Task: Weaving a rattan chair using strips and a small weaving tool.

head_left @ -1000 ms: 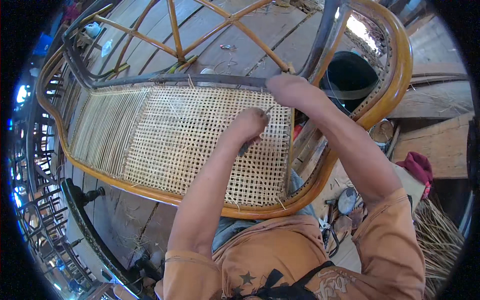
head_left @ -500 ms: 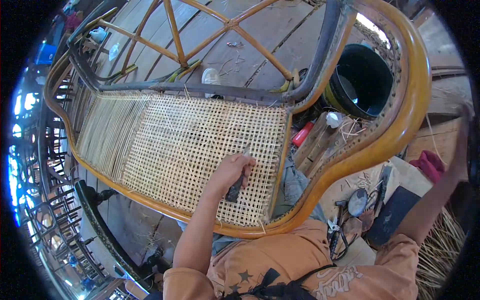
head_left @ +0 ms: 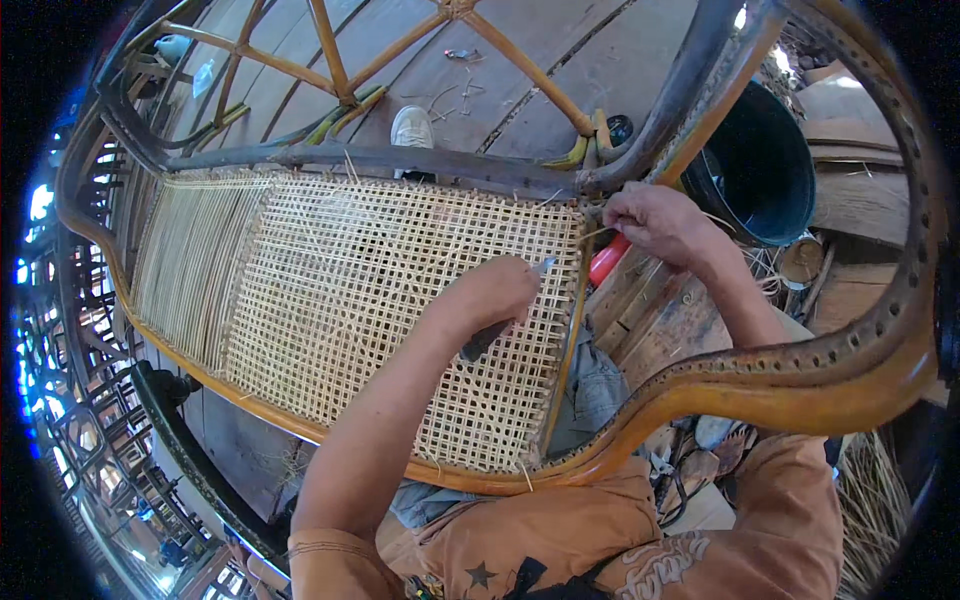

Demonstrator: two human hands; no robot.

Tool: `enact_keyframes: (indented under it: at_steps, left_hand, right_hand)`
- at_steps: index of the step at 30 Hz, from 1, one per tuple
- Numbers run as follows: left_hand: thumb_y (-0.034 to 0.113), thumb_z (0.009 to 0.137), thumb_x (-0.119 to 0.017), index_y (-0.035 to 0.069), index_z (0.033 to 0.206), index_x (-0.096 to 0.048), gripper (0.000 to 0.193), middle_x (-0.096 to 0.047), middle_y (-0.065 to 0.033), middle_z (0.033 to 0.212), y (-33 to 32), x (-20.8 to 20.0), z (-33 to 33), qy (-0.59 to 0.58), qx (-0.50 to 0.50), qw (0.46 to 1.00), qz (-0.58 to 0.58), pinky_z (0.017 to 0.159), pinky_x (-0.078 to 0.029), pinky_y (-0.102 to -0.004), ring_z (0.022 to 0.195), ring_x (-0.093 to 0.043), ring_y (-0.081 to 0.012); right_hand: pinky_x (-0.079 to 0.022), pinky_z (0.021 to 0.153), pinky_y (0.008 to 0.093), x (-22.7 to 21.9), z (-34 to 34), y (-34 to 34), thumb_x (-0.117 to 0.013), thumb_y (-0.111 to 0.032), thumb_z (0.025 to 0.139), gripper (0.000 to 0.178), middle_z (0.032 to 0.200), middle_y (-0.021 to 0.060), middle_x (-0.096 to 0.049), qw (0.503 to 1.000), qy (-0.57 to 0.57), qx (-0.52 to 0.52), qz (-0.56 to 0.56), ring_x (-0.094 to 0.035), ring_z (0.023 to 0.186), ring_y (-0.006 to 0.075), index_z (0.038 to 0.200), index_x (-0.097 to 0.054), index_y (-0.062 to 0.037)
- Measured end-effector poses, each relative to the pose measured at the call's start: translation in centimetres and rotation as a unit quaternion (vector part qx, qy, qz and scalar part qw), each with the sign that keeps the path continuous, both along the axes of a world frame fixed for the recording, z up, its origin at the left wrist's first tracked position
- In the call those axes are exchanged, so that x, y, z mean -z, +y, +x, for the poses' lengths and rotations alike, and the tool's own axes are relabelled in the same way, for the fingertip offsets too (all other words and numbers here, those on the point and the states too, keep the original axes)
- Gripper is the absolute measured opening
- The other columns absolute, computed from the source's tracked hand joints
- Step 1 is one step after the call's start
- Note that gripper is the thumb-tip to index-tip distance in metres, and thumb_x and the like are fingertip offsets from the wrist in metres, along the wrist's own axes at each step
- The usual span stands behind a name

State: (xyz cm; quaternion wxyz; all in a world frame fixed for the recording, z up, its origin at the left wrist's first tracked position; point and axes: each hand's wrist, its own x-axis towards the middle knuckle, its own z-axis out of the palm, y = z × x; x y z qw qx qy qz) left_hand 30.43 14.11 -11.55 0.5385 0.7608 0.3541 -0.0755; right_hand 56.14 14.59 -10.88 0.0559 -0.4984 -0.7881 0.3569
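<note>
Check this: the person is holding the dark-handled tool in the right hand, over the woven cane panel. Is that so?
Not quite: the head view shows the dark-handled tool in the left hand, not the right hand, over the woven cane panel.

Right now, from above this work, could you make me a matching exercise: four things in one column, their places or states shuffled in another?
Things
1. Left hand
2. Right hand
3. White shoe
4. Dark, round, open-topped bucket

Places or states
A. Furthest right of the four
B. Beside the right edge of the pale woven cane panel, holding a thin pale strand
C. Closed around a dark-handled tool
D. Behind the long dark rail at the panel's far edge

Pairs: 1-C, 2-B, 3-D, 4-A
</note>
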Motion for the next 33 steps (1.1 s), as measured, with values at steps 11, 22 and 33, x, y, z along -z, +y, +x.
enact_keyframes:
  at_steps: [11, 22, 33]
  left_hand:
    - [0.008, 0.081, -0.04, -0.007, 0.081, -0.056, 0.022, -0.06, -0.0129, 0.063, 0.5, 0.8, 1.3, -0.005, -0.001, 0.978, -0.209, 0.04, -0.047, -0.0323, 0.043, -0.056, -0.0212]
    - [0.008, 0.08, -0.042, -0.005, 0.083, -0.058, 0.021, -0.061, -0.0132, 0.065, 0.8, 0.3, 2.5, 0.075, -0.049, 0.964, -0.251, 0.041, -0.048, -0.0346, 0.046, -0.059, -0.0225]
    - [0.011, 0.082, -0.044, -0.004, 0.075, -0.061, 0.025, -0.063, -0.0119, 0.067, 1.4, 0.9, 1.3, 0.058, 0.073, 0.983, -0.159, 0.047, -0.051, -0.0362, 0.051, -0.061, -0.0242]
  right_hand:
    - [-0.047, 0.071, 0.0392, -1.1, -2.7, 1.9, -0.053, -0.007, 0.077, 0.016, 0.084, 0.0123, -0.053, 0.99, -0.111, -0.075, 0.053, -0.057, 0.084, 0.0304, 0.09, -0.062, -0.0092]
    - [-0.049, 0.072, 0.0398, -2.4, -6.3, 4.8, -0.056, -0.007, 0.073, 0.013, 0.09, 0.0115, -0.058, 0.951, -0.267, -0.154, -0.016, -0.06, 0.088, 0.0301, 0.082, -0.065, -0.0106]
    - [-0.051, 0.069, 0.0412, -2.0, -6.9, 4.5, -0.052, -0.01, 0.076, 0.014, 0.087, 0.0129, -0.062, 0.949, -0.262, -0.175, -0.024, -0.063, 0.083, 0.0312, 0.081, -0.065, -0.0066]
